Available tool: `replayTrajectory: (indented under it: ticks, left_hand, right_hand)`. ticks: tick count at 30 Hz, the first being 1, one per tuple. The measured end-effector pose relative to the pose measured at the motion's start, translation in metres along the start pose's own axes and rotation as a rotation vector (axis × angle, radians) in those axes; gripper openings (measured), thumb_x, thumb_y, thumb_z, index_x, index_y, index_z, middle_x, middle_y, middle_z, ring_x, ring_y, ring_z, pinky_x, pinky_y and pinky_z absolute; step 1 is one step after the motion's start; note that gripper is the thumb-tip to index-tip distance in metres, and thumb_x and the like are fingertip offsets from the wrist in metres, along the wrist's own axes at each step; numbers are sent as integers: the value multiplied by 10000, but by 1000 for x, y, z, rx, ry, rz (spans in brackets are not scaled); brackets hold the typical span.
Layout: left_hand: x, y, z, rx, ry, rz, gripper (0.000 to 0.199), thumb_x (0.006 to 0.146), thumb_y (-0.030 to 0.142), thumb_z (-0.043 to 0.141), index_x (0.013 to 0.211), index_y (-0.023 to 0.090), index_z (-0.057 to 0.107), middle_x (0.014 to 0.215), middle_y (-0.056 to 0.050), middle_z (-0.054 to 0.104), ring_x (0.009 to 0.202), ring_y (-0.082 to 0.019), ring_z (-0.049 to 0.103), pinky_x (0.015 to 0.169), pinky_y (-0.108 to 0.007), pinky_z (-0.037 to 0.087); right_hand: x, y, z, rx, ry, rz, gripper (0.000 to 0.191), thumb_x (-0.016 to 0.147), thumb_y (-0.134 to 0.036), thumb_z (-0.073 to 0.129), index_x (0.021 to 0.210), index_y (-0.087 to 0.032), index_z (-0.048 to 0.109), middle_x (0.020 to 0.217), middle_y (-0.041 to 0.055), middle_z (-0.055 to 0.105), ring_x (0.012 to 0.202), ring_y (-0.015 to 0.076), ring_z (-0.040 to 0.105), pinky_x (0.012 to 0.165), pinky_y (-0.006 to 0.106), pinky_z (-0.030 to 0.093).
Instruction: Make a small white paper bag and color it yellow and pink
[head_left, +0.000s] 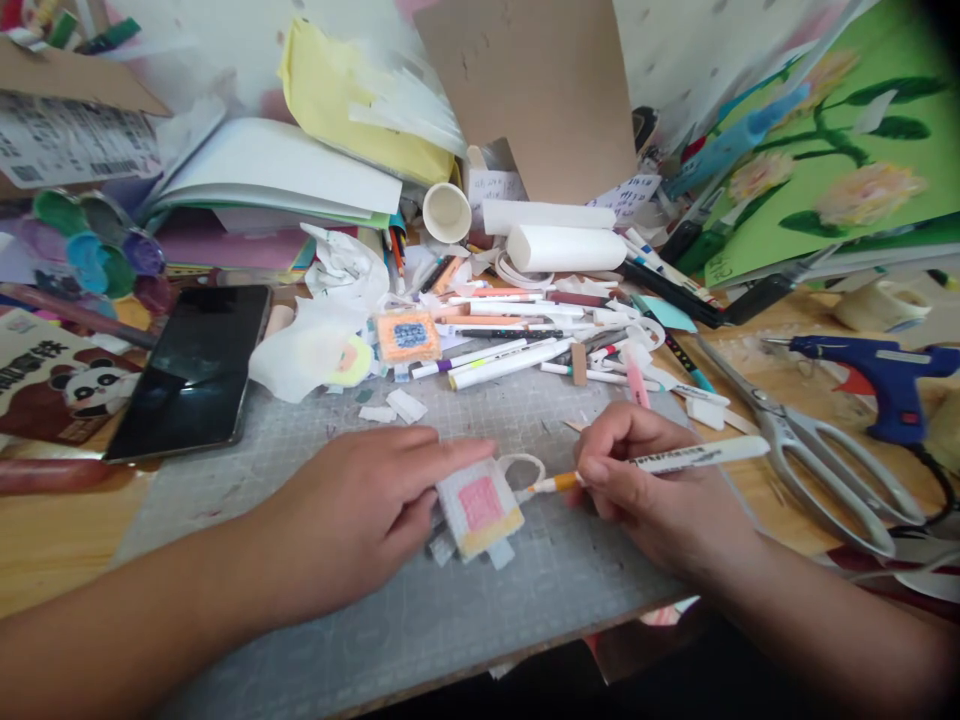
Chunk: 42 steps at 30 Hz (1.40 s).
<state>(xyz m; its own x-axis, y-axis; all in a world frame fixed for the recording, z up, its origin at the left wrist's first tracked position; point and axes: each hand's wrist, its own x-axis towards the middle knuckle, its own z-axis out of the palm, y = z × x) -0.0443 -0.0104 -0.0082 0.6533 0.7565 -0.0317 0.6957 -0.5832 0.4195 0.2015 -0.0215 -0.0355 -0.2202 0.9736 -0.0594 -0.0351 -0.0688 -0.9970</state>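
My left hand (360, 500) grips a small white square craft piece (459, 492) by its left side, the index finger lying along its top edge. A pink square fills the middle of that piece, and a yellow-orange band runs along its lower edge. A white loop (523, 462) sticks out at its upper right, and small pale tabs (501, 553) show below. In my right hand (634, 475) is a white marker (694, 456) with an orange-yellow tip end, pointing left. Its tip is close to the piece's right edge; I cannot tell whether they touch.
Beneath my hands lies a grey cutting mat (300, 620). Several markers (510, 362) and an orange-bordered square piece (409, 337) lie behind. At left is a black phone (191, 370); at right are large scissors (814, 450) and a blue glue gun (885, 375).
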Motion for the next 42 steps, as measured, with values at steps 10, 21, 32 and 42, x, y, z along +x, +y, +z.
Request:
replayTrajectory:
  ticks: [10, 21, 32, 42]
  left_hand:
    - [-6, 15, 12, 20, 25, -203, 663, 554, 496, 740, 1133, 236, 548, 1058, -70, 613, 938, -311, 577, 817, -453, 453]
    - [-7, 11, 17, 80, 37, -171, 453, 689, 405, 662, 1084, 217, 544, 990, -65, 589, 922, -294, 577, 788, -450, 463]
    - [-7, 11, 13, 92, 32, -140, 423, 695, 401, 674, 1057, 230, 536, 963, -42, 590, 896, -270, 574, 761, -415, 447]
    - [-6, 8, 14, 75, 14, -149, 439, 671, 404, 691, 1056, 253, 546, 980, -38, 610, 904, -268, 581, 765, -394, 440]
  right_hand:
    - [-7, -10, 0, -61, -85, 56, 66, 805, -254, 656, 759, -208, 669, 617, -5, 620, 573, 123, 537, 520, 230, 414]
    - [-7, -8, 3, -138, -82, 57, 105, 758, -194, 652, 672, -204, 592, 590, -7, 623, 548, 123, 524, 498, 231, 398]
    - [-10, -7, -1, -189, -71, 59, 93, 794, -234, 659, 724, -214, 601, 650, -3, 631, 588, 128, 528, 515, 236, 401]
    - [-8, -1, -4, -129, -104, 66, 118, 809, -255, 665, 715, -218, 603, 638, -5, 628, 612, 147, 539, 540, 260, 395]
